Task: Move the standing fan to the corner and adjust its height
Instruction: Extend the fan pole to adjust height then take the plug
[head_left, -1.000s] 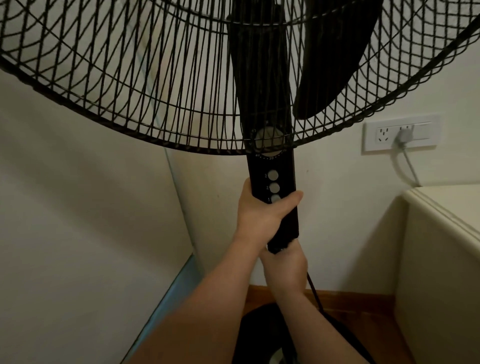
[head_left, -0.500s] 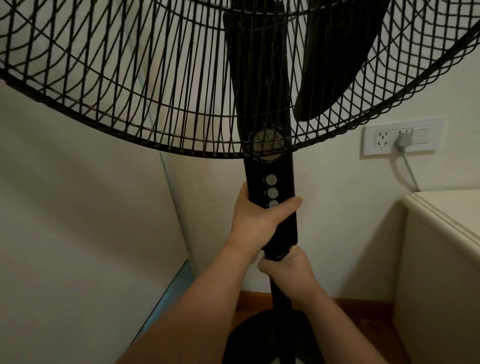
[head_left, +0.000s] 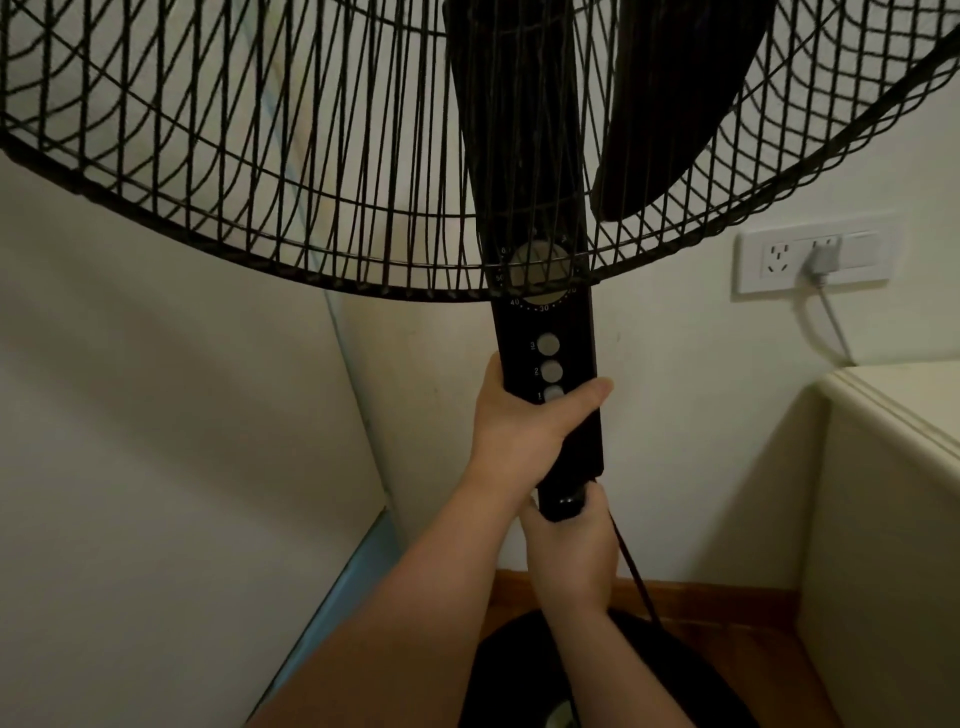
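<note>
1. Nearest me, the fan's (head_left: 549, 332) round black base (head_left: 701, 680) sits on the wooden floor (head_left: 792, 649), close to where the two pale walls meet. Both bare forearms pass over it.
2. The right hand (head_left: 571, 553) is the lower one. Its fingers are curled tight around the black pole (head_left: 563, 503), just under the control box, and touch the box's bottom edge.
3. A black cord (head_left: 638, 582) runs down past the right side of that hand toward the base.
4. The left hand (head_left: 522, 423) is just above and grips the lower half of the control box (head_left: 571, 441). The thumb (head_left: 582, 397) lies across the front, partly covering the lowest of three round grey buttons (head_left: 549, 344). The other fingers wrap behind, out of sight.
5. Above the buttons, a round timer dial (head_left: 540, 271) shows through the bottom rim of the grille.
6. The wide black wire grille (head_left: 249, 171) fills the upper view, with a dark blade (head_left: 680, 98) behind it on the right.
7. At the right, a cream cabinet (head_left: 893, 478) stands against the far wall, apart from the fan.
8. On the far wall above the cabinet is a white socket plate (head_left: 779, 257). A grey plug (head_left: 822, 260) is in it, and its cable drops behind the cabinet.
9. A wooden skirting board (head_left: 719, 592) runs along the foot of the far wall.
</note>
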